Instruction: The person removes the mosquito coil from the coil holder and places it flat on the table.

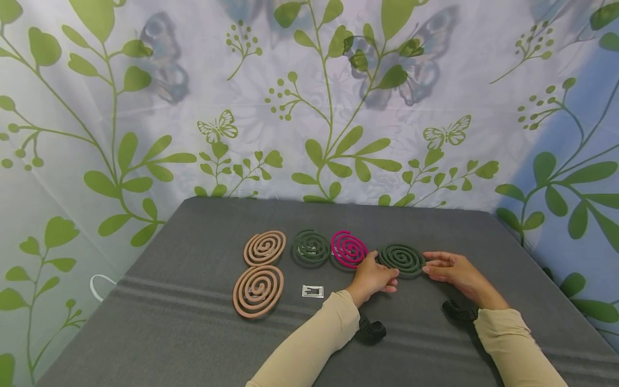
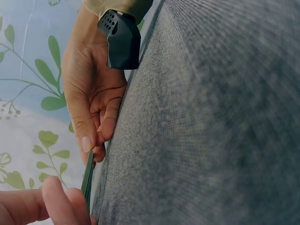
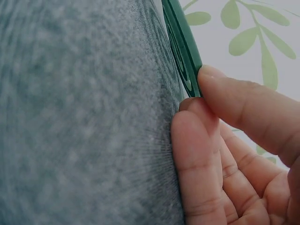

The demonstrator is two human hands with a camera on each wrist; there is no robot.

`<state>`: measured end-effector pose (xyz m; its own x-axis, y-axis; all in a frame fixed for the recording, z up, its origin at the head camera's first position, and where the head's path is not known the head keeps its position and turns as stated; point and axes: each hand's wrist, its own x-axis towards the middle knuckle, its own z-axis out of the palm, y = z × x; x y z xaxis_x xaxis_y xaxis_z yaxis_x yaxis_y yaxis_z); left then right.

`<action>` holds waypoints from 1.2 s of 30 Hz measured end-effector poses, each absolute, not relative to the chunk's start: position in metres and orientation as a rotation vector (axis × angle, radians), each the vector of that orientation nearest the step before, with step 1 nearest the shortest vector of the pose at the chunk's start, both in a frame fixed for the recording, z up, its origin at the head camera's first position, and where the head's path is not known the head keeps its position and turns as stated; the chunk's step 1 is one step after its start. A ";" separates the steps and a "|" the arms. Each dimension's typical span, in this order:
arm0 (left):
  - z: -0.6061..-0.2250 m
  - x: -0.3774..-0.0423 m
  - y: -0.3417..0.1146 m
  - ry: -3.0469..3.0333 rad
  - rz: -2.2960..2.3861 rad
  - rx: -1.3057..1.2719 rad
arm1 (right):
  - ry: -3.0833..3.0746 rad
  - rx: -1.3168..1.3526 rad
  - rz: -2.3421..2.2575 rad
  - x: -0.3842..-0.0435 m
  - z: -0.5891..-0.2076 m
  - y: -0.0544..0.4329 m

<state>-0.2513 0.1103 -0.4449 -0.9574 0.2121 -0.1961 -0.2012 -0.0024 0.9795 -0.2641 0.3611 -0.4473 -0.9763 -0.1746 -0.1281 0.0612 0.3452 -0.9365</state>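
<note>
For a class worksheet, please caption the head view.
A person's left grip and right grip hold a dark green coil beside a pink coil.

right hand (image 2: 93, 84) reaches down from top, left of centre; thumb and fingers pinch the upper end of a thin green piece (image 2: 87, 176), seen edge-on, near upright. beige sleeve (image 2: 123, 5) and black perforated wrist mount (image 2: 123, 44) above. left hand (image 2: 51, 201) at lower left, fingers overlapping the piece's lower end. textured gray fabric (image 2: 206, 122) fills right side; leaf-printed backdrop (image 2: 28, 117) at left.
</note>
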 end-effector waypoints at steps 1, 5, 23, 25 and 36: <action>-0.445 -0.251 0.110 1.992 2.035 0.014 | 2.404 -0.101 -1.681 -0.264 -0.448 0.361; -0.443 -0.250 0.109 2.001 2.018 0.027 | 2.415 -0.091 -1.676 -0.266 -0.449 0.361; -0.444 -0.254 0.111 2.000 1.982 -0.011 | 2.485 -0.031 -1.644 -0.265 -0.447 0.357; -0.444 -0.254 0.111 1.999 1.986 -0.012 | 2.493 -0.035 -1.640 -0.266 -0.448 0.359; -0.437 -0.247 0.110 1.996 1.952 0.016 | 2.389 -0.051 -1.725 -0.266 -0.450 0.364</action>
